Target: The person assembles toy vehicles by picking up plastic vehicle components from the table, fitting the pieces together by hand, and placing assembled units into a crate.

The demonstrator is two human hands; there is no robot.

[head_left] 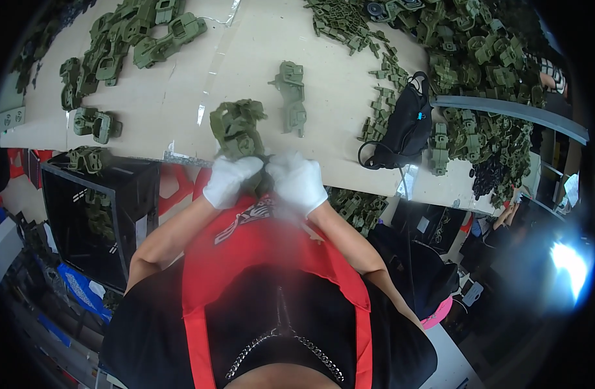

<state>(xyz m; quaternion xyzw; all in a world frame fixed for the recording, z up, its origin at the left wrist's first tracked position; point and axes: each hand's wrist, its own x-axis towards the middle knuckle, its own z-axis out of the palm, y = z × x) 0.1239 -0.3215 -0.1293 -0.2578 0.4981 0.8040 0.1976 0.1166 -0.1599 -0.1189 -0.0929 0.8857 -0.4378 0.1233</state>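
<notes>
An olive-green molded part (238, 126) with a frame-like opening is held up in front of my red apron (265, 249), at the table's near edge. My left hand (231, 181), in a white glove, is closed on its lower left side. On the lower right side, my right hand (297, 183), also gloved in white, has its fingers closed round the part's narrow lower end. Exactly what the fingertips press on is hidden by the gloves. Beyond my hands, a similar long green part (291, 97) lies by itself on the pale table (245, 32).
Several green parts (116, 45) lie at the far left, and one (96, 124) nearer. A black crate (51, 220) stands left below the edge. To the right are small green pieces (378, 113), a black pouch (408, 123), a grey bar (511, 110) and a heap of green parts (479, 58).
</notes>
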